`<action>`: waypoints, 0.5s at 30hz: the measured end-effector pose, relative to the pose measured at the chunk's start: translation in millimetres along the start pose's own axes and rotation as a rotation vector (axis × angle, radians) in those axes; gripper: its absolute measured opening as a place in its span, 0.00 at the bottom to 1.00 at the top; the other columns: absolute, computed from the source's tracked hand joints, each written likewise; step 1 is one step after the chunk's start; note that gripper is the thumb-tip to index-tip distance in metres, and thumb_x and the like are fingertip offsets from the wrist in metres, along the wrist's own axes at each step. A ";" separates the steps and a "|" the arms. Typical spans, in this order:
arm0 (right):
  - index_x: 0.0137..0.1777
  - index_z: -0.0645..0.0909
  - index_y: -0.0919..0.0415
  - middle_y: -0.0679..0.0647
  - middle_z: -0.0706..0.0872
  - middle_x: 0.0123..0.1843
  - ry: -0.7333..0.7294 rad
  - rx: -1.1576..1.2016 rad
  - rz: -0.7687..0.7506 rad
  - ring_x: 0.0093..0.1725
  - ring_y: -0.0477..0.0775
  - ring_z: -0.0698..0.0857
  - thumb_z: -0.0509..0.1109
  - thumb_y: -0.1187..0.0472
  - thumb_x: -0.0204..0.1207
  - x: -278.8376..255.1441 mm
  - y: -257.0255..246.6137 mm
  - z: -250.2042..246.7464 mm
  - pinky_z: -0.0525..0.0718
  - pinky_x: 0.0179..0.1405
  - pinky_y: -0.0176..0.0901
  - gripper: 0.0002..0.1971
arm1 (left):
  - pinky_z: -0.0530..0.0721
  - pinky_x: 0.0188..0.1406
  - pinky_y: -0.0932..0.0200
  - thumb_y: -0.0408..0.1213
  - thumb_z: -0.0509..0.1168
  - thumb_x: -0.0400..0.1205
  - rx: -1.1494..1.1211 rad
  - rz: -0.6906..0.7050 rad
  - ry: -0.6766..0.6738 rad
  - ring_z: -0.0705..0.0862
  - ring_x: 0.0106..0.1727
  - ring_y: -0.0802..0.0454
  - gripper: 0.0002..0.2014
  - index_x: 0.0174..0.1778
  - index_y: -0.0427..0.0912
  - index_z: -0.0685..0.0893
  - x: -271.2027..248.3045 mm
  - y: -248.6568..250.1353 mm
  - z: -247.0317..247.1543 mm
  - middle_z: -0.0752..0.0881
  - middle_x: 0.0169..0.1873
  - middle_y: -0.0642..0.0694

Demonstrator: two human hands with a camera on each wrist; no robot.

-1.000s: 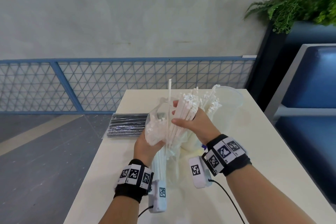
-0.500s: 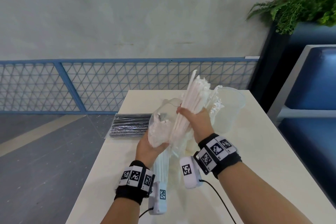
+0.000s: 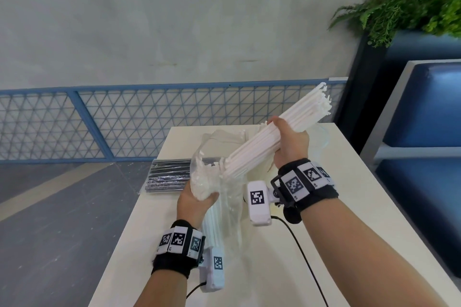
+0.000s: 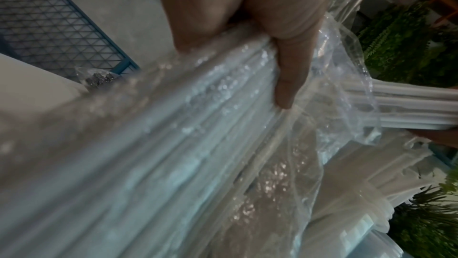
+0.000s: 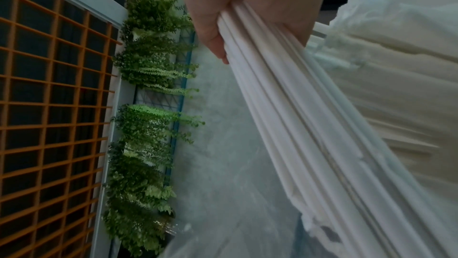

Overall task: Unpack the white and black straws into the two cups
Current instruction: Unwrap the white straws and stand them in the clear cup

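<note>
My right hand point(image 3: 290, 143) grips a thick bundle of white straws point(image 3: 269, 141), tilted up to the right, its lower ends still at the mouth of a clear plastic bag point(image 3: 225, 197). My left hand point(image 3: 198, 197) grips that bag, which still holds more white straws point(image 4: 198, 125), above the table. In the right wrist view the fingers point(image 5: 213, 33) curl round the bundle of white straws point(image 5: 297, 125). A clear cup point(image 3: 320, 136) with some white straws stands behind my right hand, mostly hidden. A sealed pack of black straws point(image 3: 168, 176) lies at the table's left edge.
The cream table point(image 3: 336, 219) has its left edge close to the black pack. A blue mesh railing point(image 3: 99, 119) runs behind it. A blue bench point(image 3: 424, 144) and a planter with ferns point(image 3: 411, 0) stand to the right. Wrist camera cables trail over the near tabletop.
My right hand has pulled the white bundle up and to the right, nearly out of the bag, and tilted it from upright to slanted. The left hand has stayed on the bag.
</note>
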State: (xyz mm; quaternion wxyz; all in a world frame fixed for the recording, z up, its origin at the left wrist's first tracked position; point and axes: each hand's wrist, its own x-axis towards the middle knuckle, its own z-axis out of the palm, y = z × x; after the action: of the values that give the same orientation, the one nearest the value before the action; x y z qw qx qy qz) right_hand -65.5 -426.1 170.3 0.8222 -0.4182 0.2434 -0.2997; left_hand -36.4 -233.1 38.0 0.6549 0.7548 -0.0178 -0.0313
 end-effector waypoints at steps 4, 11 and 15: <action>0.58 0.80 0.72 0.55 0.84 0.42 0.027 -0.037 -0.132 0.35 0.44 0.86 0.74 0.66 0.70 3.1 -16.7 -2.9 0.84 0.29 0.32 0.17 | 0.76 0.53 0.59 0.28 0.77 0.69 -0.013 0.006 0.020 0.83 0.53 0.47 0.24 0.60 0.38 0.80 -1.5 0.7 -2.1 0.85 0.50 0.44; 0.59 0.78 0.65 0.54 0.84 0.48 0.083 -0.195 -0.365 0.50 0.53 0.85 0.76 0.63 0.69 5.7 -30.7 6.3 0.85 0.49 0.45 0.19 | 0.76 0.50 0.59 0.27 0.77 0.68 -0.026 0.029 0.036 0.82 0.53 0.47 0.23 0.58 0.38 0.80 -0.8 1.2 -2.6 0.85 0.49 0.44; 0.61 0.77 0.65 0.52 0.82 0.51 0.001 -0.395 -0.398 0.49 0.49 0.82 0.74 0.62 0.72 4.5 -5.0 7.6 0.82 0.45 0.35 0.19 | 0.76 0.53 0.59 0.29 0.78 0.68 -0.023 0.034 0.017 0.81 0.56 0.48 0.27 0.62 0.40 0.79 0.1 1.2 0.3 0.84 0.53 0.45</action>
State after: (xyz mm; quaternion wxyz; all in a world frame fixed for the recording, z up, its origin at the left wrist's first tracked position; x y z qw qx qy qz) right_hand -58.9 -427.4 177.8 0.6495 -0.6098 0.2106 -0.4024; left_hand -36.4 -233.6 39.2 0.6642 0.7470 -0.0246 -0.0138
